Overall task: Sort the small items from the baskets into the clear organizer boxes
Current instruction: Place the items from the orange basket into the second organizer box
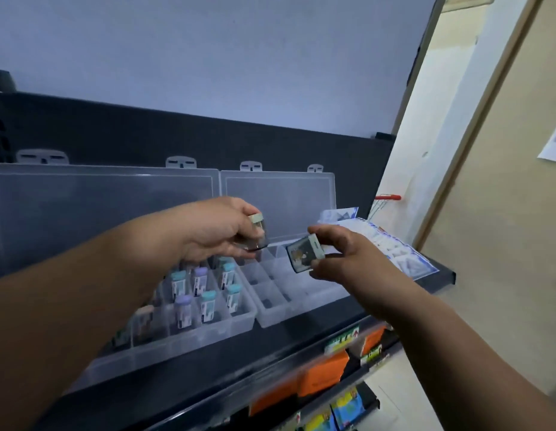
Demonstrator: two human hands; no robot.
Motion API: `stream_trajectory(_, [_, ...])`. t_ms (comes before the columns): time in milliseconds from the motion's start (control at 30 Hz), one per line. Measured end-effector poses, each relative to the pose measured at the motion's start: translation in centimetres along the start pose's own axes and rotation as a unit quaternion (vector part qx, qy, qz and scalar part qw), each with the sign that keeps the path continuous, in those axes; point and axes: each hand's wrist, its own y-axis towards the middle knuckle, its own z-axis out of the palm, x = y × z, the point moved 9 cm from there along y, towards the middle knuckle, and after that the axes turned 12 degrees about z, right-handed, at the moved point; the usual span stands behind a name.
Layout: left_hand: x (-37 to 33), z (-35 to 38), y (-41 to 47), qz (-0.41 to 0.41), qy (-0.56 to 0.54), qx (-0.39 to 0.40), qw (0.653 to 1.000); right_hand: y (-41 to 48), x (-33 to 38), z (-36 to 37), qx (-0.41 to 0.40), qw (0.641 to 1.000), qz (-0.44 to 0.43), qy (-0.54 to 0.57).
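The left organizer box (189,337) on the shelf (208,379) holds rows of capped bottles (208,306). Above its far right corner, the left hand (220,228) has its fingers clamped on a pale-capped bottle (258,232). Just right of that, the right hand (348,256) pinches a second bottle (304,256), tilted, over the mostly bare right organizer box (279,317). The hands are crowded close together. A knock between them, or a tilted release, could leave a bottle lying askew across the dividers.
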Motion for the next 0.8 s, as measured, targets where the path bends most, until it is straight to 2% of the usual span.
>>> stream_trajectory(100, [-0.1,-1.6,2.5,0.038,0.207,-0.035,0.977,3.9,-0.1,-0.3,0.000,0.996,-0.022,-0.085])
stream_trajectory(167, [0.1,-1.9,3.5,0.041,0.269,-0.041,0.961,6.4,0.4,-0.5,-0.005,0.992,-0.039,-0.123])
stream_trajectory(300, [2.5,-2.0,5.1,0.007,0.321,-0.065,0.945,10.8,0.6,0.9,0.037,0.984,-0.076,-0.158])
stream_trajectory(433, [3.7,-1.8,6.8,-0.016,0.391,-0.096,0.915,14.5,0.6,3.5,0.115,0.966,-0.114,-0.200])
stream_trajectory(600, [4.6,-2.3,9.2,-0.046,0.460,-0.129,0.877,17.8,0.5,5.6,0.155,0.916,-0.185,-0.320])
stream_trajectory(800, [6.6,-2.3,10.1,-0.111,0.520,-0.110,0.840,19.5,-0.9,7.9,0.225,0.894,-0.209,-0.325])
